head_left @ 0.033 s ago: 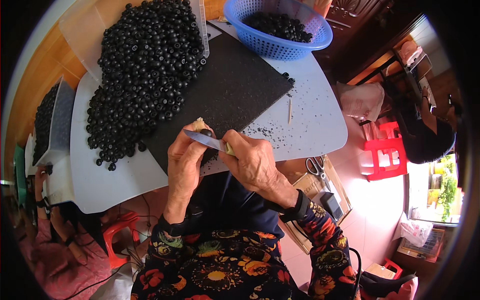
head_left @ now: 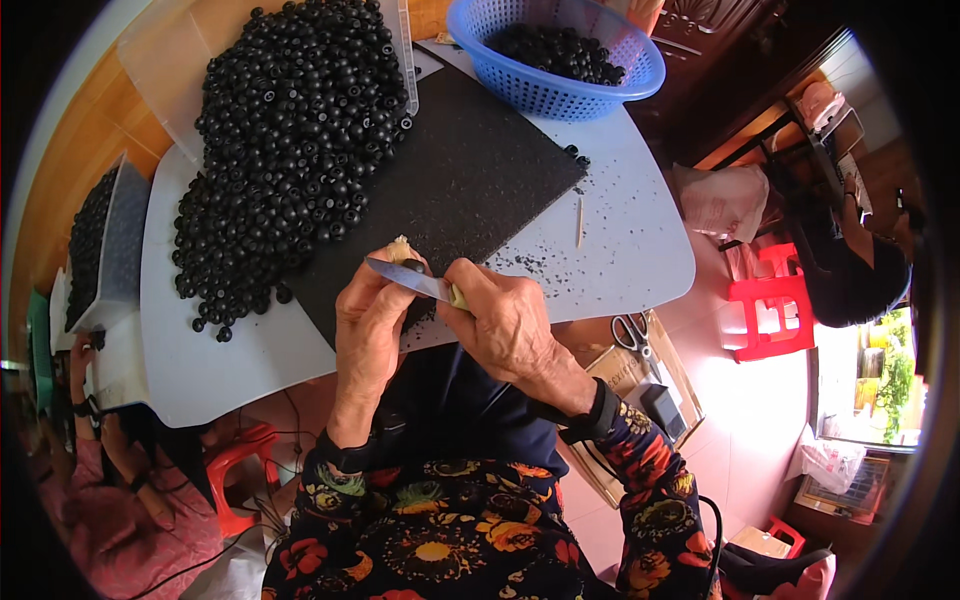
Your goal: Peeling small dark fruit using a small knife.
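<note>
My left hand (head_left: 366,318) pinches a small round black piece (head_left: 414,265) at the near edge of a dark mat (head_left: 480,160). A pale wrap covers one of its fingertips. My right hand (head_left: 508,325) grips a knife (head_left: 408,279) by its yellow-green handle. The blade lies flat across the black piece and points left, over the left fingers. To the far left, a big heap of black round pieces (head_left: 290,130), many with a hole, spills from a clear plastic box (head_left: 165,75) onto the white table (head_left: 640,230). The left hand hides most of the held piece's underside.
A blue basket (head_left: 560,98) with black pieces stands at the far right. Black shavings and a thin pale stick (head_left: 580,222) lie beside the mat. Scissors (head_left: 632,333) rest on cardboard (head_left: 610,375) below. Other people sit at left and right, near red stools (head_left: 770,305).
</note>
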Demonstrator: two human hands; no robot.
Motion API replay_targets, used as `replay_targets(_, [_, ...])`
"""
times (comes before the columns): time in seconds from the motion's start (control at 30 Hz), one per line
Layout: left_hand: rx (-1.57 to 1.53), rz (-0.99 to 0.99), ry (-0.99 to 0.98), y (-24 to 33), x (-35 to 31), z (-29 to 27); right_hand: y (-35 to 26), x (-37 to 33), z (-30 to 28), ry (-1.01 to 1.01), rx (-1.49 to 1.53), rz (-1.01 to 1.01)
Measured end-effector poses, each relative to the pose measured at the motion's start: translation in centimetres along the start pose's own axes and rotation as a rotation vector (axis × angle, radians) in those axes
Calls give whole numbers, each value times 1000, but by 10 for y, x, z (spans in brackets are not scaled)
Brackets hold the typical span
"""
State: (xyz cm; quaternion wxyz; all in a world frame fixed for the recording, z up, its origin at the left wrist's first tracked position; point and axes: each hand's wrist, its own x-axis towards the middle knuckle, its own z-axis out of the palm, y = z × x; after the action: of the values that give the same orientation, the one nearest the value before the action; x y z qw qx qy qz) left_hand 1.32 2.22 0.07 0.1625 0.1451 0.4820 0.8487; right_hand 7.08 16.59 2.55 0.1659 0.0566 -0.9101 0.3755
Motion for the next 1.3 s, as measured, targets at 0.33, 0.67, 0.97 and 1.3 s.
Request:
replay_targets(0.33, [2,-25,-16,0,1,-3,1,3,2,-16,3,16])
replay_targets(0.67, [29,-15,-11,-1,-1,-2,3,1,1,-28,7,13])
replay_targets(0.97, [26,-16,-49,2,1,-1,2,4,-3,-70,-35,-15])
replay_targets(1.3, [-131,-8,-344,7,-3,-6,23,30,-13,22,-146,78])
